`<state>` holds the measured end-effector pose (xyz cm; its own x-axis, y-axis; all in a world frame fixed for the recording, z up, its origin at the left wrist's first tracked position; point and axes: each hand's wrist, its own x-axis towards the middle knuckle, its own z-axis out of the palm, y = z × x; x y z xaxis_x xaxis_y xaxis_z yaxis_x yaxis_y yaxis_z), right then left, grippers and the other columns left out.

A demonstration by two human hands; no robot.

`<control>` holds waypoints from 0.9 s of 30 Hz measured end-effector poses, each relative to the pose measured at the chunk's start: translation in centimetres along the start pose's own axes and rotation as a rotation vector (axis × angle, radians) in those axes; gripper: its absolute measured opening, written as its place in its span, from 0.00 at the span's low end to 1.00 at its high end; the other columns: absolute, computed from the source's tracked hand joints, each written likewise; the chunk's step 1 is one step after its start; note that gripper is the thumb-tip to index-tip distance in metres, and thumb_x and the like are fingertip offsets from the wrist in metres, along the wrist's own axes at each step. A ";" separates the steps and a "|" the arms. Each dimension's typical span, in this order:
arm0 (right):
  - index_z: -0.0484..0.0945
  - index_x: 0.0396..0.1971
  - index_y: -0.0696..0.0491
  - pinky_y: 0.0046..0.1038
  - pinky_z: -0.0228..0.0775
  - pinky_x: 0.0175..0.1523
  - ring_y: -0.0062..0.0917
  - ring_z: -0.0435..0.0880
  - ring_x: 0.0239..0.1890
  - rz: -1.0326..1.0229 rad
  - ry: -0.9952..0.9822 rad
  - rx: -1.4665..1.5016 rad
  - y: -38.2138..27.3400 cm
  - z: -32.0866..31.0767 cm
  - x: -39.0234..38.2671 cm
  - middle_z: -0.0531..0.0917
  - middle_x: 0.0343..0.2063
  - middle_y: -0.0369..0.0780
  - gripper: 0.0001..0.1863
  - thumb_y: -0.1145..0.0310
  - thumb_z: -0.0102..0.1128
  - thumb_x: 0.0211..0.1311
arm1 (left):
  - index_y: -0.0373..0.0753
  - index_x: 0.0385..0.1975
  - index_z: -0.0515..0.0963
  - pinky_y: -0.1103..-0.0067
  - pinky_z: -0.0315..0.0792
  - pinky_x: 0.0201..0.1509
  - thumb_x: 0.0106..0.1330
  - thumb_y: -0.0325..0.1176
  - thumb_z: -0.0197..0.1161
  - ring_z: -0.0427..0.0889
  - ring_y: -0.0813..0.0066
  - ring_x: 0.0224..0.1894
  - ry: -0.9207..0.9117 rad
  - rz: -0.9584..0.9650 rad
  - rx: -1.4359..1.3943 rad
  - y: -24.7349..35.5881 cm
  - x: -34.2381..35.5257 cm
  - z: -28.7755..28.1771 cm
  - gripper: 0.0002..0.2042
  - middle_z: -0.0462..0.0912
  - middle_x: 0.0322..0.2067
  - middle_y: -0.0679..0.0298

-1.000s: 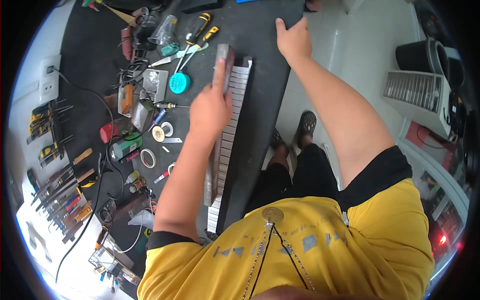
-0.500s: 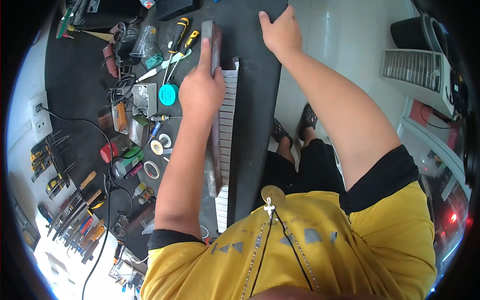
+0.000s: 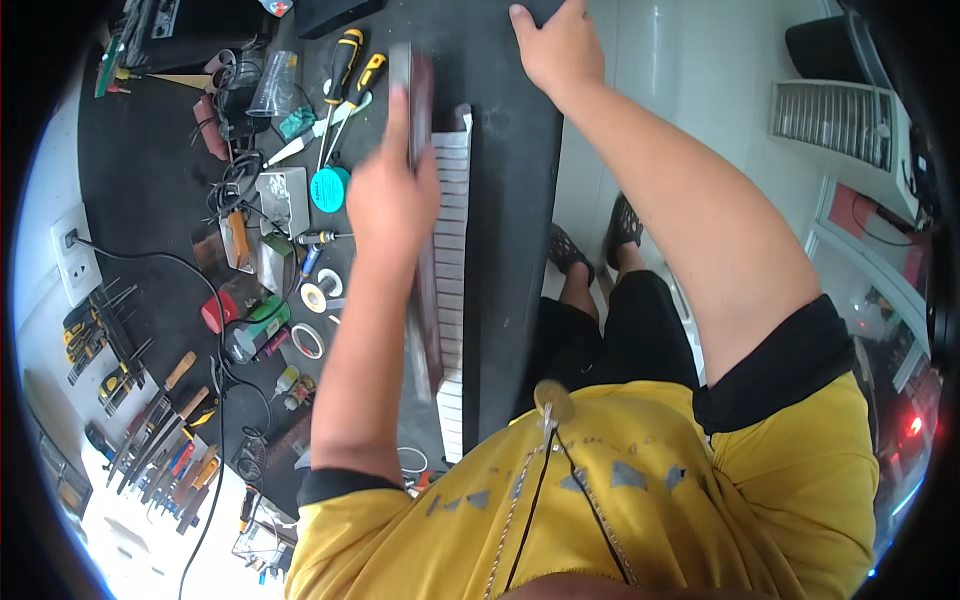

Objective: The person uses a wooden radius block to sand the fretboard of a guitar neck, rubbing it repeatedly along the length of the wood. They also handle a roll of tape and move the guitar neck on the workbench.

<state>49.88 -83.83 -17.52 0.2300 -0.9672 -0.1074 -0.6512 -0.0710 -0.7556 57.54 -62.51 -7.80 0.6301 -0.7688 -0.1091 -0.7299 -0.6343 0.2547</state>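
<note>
From the head camera: my left hand [image 3: 392,200] reaches forward, fingers closed around a long dark strip [image 3: 424,230] lying beside the white ribbed panel [image 3: 451,270] (motion-blurred); my right hand [image 3: 557,45], arm outstretched, presses flat, fingers together, on the black bench [image 3: 510,200].

Left hand [image 3: 392,200] clasped, fingers curled; right hand [image 3: 556,45] pressing flat.
</note>
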 end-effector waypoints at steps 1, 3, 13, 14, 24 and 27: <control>0.64 0.71 0.65 0.51 0.75 0.64 0.60 0.81 0.59 0.002 0.015 -0.002 0.4 -0.3 0.9 0.80 0.58 0.63 0.43 0.49 0.65 0.69 | 0.47 0.79 0.64 0.57 0.80 0.34 0.68 0.32 0.67 0.87 0.43 0.29 -0.010 0.031 -0.048 -0.9 -2.9 0.6 0.36 0.87 0.28 0.47; 0.62 0.72 0.66 0.49 0.74 0.65 0.59 0.80 0.61 0.050 -0.019 -0.012 0.3 -1.1 0.5 0.79 0.60 0.63 0.43 0.50 0.65 0.70 | 0.43 0.80 0.62 0.58 0.82 0.37 0.67 0.26 0.67 0.89 0.42 0.33 -0.070 0.013 -0.122 -3.6 -10.8 0.8 0.39 0.88 0.38 0.41; 0.63 0.71 0.67 0.48 0.73 0.67 0.59 0.80 0.61 0.035 -0.075 -0.004 -0.7 -0.2 -0.9 0.79 0.59 0.63 0.43 0.51 0.65 0.70 | 0.48 0.78 0.67 0.58 0.78 0.34 0.66 0.29 0.68 0.86 0.43 0.29 0.014 -0.022 -0.017 -0.6 0.1 -0.1 0.37 0.85 0.27 0.46; 0.64 0.70 0.67 0.48 0.73 0.66 0.59 0.80 0.61 0.004 -0.040 -0.009 0.1 0.1 -0.5 0.79 0.59 0.63 0.42 0.51 0.65 0.70 | 0.47 0.78 0.66 0.58 0.79 0.34 0.66 0.29 0.68 0.86 0.43 0.30 0.002 -0.008 -0.064 -0.8 -1.5 -0.2 0.37 0.85 0.29 0.46; 0.67 0.67 0.63 0.50 0.74 0.64 0.59 0.81 0.59 0.057 -0.036 -0.010 -1.1 -1.1 -0.1 0.80 0.58 0.63 0.37 0.51 0.66 0.69 | 0.33 0.74 0.68 0.63 0.77 0.65 0.67 0.21 0.66 0.83 0.41 0.62 0.089 0.178 -0.143 -1.9 -5.2 0.7 0.33 0.81 0.62 0.39; 0.67 0.67 0.62 0.51 0.75 0.64 0.59 0.81 0.59 0.049 -0.049 -0.011 -1.1 0.2 -0.3 0.81 0.57 0.62 0.37 0.51 0.65 0.69 | 0.39 0.74 0.69 0.61 0.80 0.56 0.68 0.25 0.66 0.86 0.40 0.53 0.039 0.108 -0.153 -0.5 0.7 0.2 0.32 0.83 0.59 0.42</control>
<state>50.63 -83.39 -16.76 0.2331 -0.9564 -0.1759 -0.6703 -0.0270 -0.7416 58.27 -62.76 -8.16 0.5620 -0.8263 -0.0370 -0.7469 -0.5262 0.4066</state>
